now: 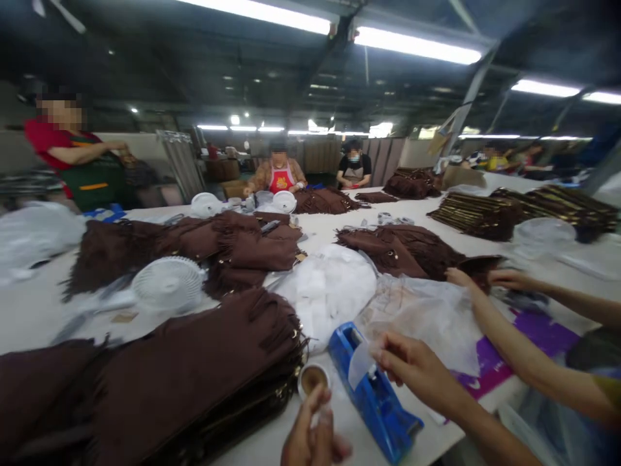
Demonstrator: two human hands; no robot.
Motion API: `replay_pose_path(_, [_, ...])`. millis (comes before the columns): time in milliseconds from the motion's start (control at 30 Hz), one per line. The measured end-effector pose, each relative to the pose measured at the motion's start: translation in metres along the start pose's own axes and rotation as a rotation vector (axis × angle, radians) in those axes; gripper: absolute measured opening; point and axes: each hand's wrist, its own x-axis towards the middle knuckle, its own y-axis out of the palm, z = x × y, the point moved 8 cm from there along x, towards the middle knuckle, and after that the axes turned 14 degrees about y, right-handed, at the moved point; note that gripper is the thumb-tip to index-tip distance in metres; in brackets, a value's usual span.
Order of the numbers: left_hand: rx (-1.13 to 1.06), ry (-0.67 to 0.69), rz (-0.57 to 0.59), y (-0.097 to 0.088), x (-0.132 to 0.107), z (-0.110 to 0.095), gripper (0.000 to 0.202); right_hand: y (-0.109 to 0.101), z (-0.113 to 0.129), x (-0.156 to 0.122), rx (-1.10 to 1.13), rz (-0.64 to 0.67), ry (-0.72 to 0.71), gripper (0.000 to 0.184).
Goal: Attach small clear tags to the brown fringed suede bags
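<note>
The person's left hand (pixel 315 430) is reaching in at the bottom edge, its thumb and fingers drawn close together. Whether anything small is being held there cannot be told. Its fingertips are overlapping the front of a small round container (pixel 307 375) standing on the white table (pixel 339 432). The right hand (pixel 412 364) is pinching a translucent disc (pixel 359 364) narrowly between thumb and fingers, and this disc is hanging in front of a blue tape dispenser (pixel 383 414), hiding part of it.

To the left, a thick stack of brown fringed pieces (pixel 194 369) is taking up the near tabletop. Beyond the dispenser, a white pile (pixel 334 285) and a crumpled clear bag (pixel 427 314) are crowding the middle. At the right, a co-worker's forearm (pixel 521 346) is crossing above a purple sheet (pixel 543 333).

Farther off, a white fan (pixel 167 285) is lying among more brown pieces (pixel 252 243), and gold-edged stacks (pixel 478 213) are filling the right side. Beyond the table's far end, a person in a red apron (pixel 281 179) and a masked person (pixel 354 169) are sitting.
</note>
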Motion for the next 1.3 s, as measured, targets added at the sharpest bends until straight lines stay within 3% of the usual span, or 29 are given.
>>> replay_pose_path(67, [-0.225,-0.018,-0.049,-0.022,0.000,-0.032,0.085,0.024,0.021,-0.013,-0.165,-0.011,-0.078,0.023])
replay_pose_path(100, [-0.260,-0.034,0.001,-0.027,0.001,-0.042,0.091,0.038,0.031,-0.020,-0.220,-0.006,-0.118,0.022])
replay_pose_path(167, [-0.295,-0.035,0.101,-0.035,-0.002,-0.056,0.078,0.067,0.047,-0.031,-0.266,0.046,-0.181,0.021])
replay_pose_path(233, [-0.316,-0.001,0.118,-0.047,-0.012,-0.061,0.053,0.096,0.056,-0.039,-0.241,0.135,-0.205,0.021])
replay_pose_path(367, [-0.286,0.038,-0.048,-0.090,-0.049,-0.047,0.034,0.151,0.054,-0.049,-0.076,0.338,-0.127,0.021])
replay_pose_path(500, [-0.281,-0.019,-0.138,-0.134,-0.092,-0.019,0.039,0.205,0.042,-0.054,0.124,0.465,-0.039,0.026])
replay_pose_path(633, [-0.261,-0.002,-0.205,-0.176,-0.126,0.002,0.042,0.255,0.042,-0.067,0.048,0.495,-0.072,0.033])
replay_pose_path(733, [-0.184,0.047,-0.262,-0.202,-0.148,0.005,0.039,0.289,0.047,-0.080,0.007,0.523,-0.085,0.039])
replay_pose_path(867, [-0.004,0.117,-0.360,-0.231,-0.174,-0.004,0.028,0.333,0.052,-0.095,0.168,0.655,-0.025,0.037])
replay_pose_path(967, [0.160,0.130,-0.390,-0.244,-0.190,-0.001,0.028,0.359,0.052,-0.099,0.217,0.683,0.016,0.039])
replay_pose_path(1067, [0.291,0.126,-0.395,-0.253,-0.199,0.019,0.044,0.375,0.051,-0.101,0.167,0.643,0.009,0.040])
replay_pose_path(1200, [-0.042,0.101,-0.318,-0.251,-0.197,0.054,0.059,0.385,0.055,-0.110,0.024,0.604,-0.056,0.033])
replay_pose_path(1300, [-0.334,0.120,-0.287,-0.250,-0.184,0.055,0.056,0.387,0.060,-0.113,0.011,0.654,-0.079,0.028])
